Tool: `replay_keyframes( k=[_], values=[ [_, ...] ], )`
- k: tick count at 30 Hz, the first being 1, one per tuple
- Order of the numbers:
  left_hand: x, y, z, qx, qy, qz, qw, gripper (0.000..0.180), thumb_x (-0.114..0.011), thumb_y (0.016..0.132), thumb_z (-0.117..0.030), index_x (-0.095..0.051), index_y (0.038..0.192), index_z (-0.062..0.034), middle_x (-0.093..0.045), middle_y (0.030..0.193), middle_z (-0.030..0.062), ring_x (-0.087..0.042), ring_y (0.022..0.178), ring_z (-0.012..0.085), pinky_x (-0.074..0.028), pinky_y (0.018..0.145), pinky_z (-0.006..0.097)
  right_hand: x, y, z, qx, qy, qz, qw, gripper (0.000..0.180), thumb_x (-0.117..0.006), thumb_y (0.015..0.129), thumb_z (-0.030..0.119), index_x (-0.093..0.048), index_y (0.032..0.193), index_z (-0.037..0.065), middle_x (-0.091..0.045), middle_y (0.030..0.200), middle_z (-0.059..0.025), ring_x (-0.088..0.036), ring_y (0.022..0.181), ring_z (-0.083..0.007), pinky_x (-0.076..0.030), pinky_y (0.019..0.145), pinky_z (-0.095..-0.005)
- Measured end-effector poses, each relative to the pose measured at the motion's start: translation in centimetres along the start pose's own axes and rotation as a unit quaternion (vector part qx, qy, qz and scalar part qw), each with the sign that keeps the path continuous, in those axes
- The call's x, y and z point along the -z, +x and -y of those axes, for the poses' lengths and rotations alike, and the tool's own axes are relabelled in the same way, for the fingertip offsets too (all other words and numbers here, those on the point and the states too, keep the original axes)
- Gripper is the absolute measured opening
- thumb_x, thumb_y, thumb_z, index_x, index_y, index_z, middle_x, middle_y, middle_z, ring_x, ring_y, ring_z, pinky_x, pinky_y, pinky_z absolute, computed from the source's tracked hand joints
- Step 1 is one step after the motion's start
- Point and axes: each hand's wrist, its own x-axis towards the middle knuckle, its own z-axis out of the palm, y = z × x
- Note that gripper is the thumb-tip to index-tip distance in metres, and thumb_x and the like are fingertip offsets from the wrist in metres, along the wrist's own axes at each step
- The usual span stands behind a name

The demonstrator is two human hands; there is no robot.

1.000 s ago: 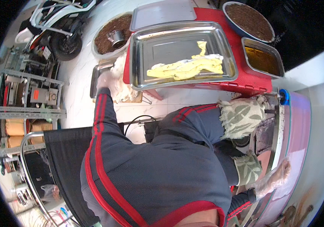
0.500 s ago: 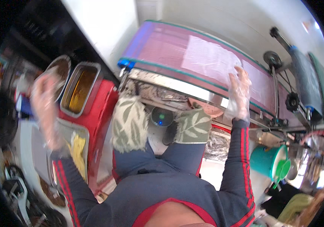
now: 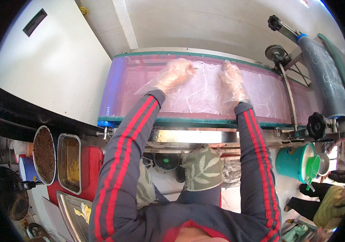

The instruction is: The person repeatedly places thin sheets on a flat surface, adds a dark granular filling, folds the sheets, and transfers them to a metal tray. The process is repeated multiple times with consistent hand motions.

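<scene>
A pink mesh conveyor belt [image 3: 144, 80] with green edges runs across in front of me. Thin, translucent white sheets lie on it: a wrinkled sheet [image 3: 202, 94] between my hands and another sheet [image 3: 263, 86] to the right. Over the wrinkled sheet's far left part is my left hand [image 3: 178, 73], in a loose clear plastic glove, its fingers drawn together. My right hand [image 3: 232, 82], gloved likewise, is closed by the same sheet's far right part. What either hand's fingertips pinch is too small or hidden to tell.
On the left stand an oval bowl [image 3: 44, 155] of brown granular material and a metal pan [image 3: 61, 161] of yellowish liquid on a red surface [image 3: 95, 159]. A roller [image 3: 323, 74] with knobs is at the belt's right end. A teal bucket [image 3: 289, 163] stands below; another person [image 3: 329, 205] is lower right.
My left hand has swung from beside the bowl and pan on the left to over the belt. My right hand has moved farther over the sheet and closed. The view has shifted toward the belt.
</scene>
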Motion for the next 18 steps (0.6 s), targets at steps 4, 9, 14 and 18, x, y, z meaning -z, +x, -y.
replay_keyframes(
  k=[4, 9, 14, 18],
  values=[
    [3.1, 1.2, -0.7, 0.132, -0.238, -0.01, 0.962, 0.034, -0.069, 0.098, -0.036, -0.076, 0.104, -0.0032, -0.076, 0.108, 0.0219, -0.074, 0.104, 0.0341, -0.055, 0.092, 0.043, -0.5, -0.8, -0.4, -0.099, 0.136, 0.063, 0.984, 0.04, -0.064, 0.096, 0.032, -0.071, 0.126, 0.006, -0.071, 0.126, -0.0253, -0.066, 0.122, -0.0445, -0.052, 0.103, -0.0504],
    [4.8, -0.1, -1.8, 0.127, 0.191, 0.184, 0.956, 0.048, -0.074, 0.088, -0.05, -0.082, 0.109, -0.0083, -0.077, 0.116, 0.0199, -0.073, 0.11, 0.0392, -0.055, 0.095, 0.053, 0.5, -0.9, 0.9, -0.091, 0.003, 0.188, 0.978, 0.036, -0.06, 0.097, 0.034, -0.078, 0.106, 0.005, -0.074, 0.12, -0.0235, -0.068, 0.119, -0.0419, -0.053, 0.102, -0.0513],
    [3.5, -0.8, -5.7, 0.177, -0.065, 0.242, 0.952, 0.035, -0.072, 0.095, -0.035, -0.077, 0.109, -0.0038, -0.076, 0.113, 0.0127, -0.073, 0.104, 0.0282, -0.056, 0.089, 0.043, 3.7, -2.6, 2.8, 0.01, 0.125, 0.102, 0.987, 0.038, -0.065, 0.094, 0.037, -0.077, 0.102, 0.003, -0.075, 0.107, -0.0239, -0.071, 0.106, -0.0406, -0.056, 0.094, -0.0486],
    [8.4, -2.6, -5.0, 0.231, -0.378, 0.172, 0.88, 0.029, -0.071, 0.098, -0.026, -0.071, 0.115, -0.0022, -0.07, 0.1, 0.0039, -0.066, 0.094, 0.015, -0.054, 0.083, 0.035, 9.9, -5.6, 2.2, -0.064, 0.321, 0.094, 0.94, 0.042, -0.071, 0.094, 0.038, -0.075, 0.105, -0.003, -0.076, 0.103, -0.0264, -0.074, 0.098, -0.0395, -0.058, 0.086, -0.0464]
  ],
)
